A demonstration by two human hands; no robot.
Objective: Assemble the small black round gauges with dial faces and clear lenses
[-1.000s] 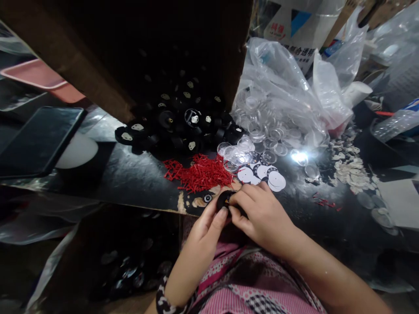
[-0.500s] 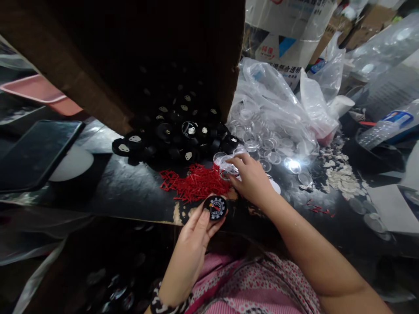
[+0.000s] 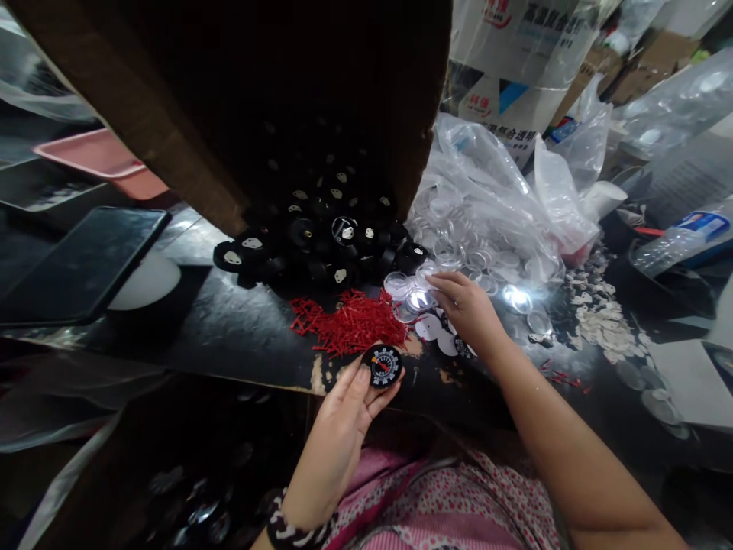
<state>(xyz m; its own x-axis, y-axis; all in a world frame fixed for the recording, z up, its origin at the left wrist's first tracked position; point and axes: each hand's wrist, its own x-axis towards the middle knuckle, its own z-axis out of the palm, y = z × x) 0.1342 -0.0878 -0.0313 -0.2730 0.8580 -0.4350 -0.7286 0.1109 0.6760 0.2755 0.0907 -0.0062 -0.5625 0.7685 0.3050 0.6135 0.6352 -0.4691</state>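
The bench (image 3: pixel 246 336) is dark and crowded. I see the left hand (image 3: pixel 343 416) closed around a gauge (image 3: pixel 385 353), face up between thumb and fingers. Its dial and red needle are already in place; a clear cover, I judge, is not yet on. The right hand (image 3: pixel 476 315) has loosely bent fingers at the covers (image 3: pixel 396 285); whether they grip one, I cannot tell. Beyond the left fingers lie loose needles (image 3: pixel 355 321), then many unfinished black cases (image 3: pixel 318 271).

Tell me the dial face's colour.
The dial face is black, marked in white, shown best in the head view.
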